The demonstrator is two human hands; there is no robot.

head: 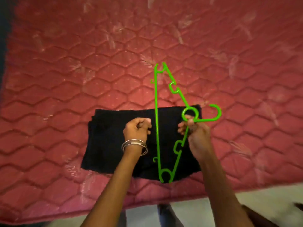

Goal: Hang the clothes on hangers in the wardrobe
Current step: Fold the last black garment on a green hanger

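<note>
A folded black garment (pixel 106 145) lies flat on the red quilted mattress (pixel 65 71), near its front edge. A bright green plastic hanger (pixel 156 112) is held above the garment, its long bar running away from me and its hook pointing right. My right hand (pixel 195 136) grips the hanger at the neck, just below the ring under the hook. My left hand (pixel 136 130), with metal bangles on the wrist, hovers over the garment just left of the hanger's bar with its fingers curled in; it appears to hold nothing.
The mattress fills most of the view and its front edge (pixel 213 194) runs along the bottom. Pale floor (pixel 262 205) shows below that edge, with my dark-clothed legs at the bottom centre. A dark strip borders the far left.
</note>
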